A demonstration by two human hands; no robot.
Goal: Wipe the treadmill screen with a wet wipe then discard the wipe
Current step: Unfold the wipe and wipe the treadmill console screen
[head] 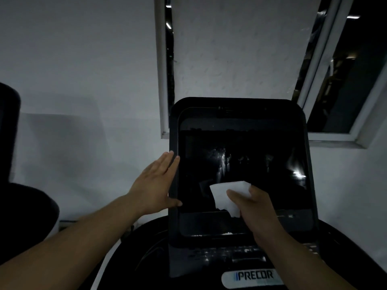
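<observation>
The treadmill screen [240, 164] is a dark glass panel in a black console, with faint smears and a bright reflection at its right. A white wet wipe [227, 195] is pressed flat against the lower middle of the glass, and my right hand [255, 208] holds it between thumb and fingers. My left hand [156, 183] lies flat with fingers together against the console's left edge, the thumb resting on the frame's lower left.
Below the screen is a button panel [230, 254] and a Precor badge [254, 276]. A white wall and a window frame [164, 80] stand behind the console. A dark rounded machine part [25, 206] fills the left edge.
</observation>
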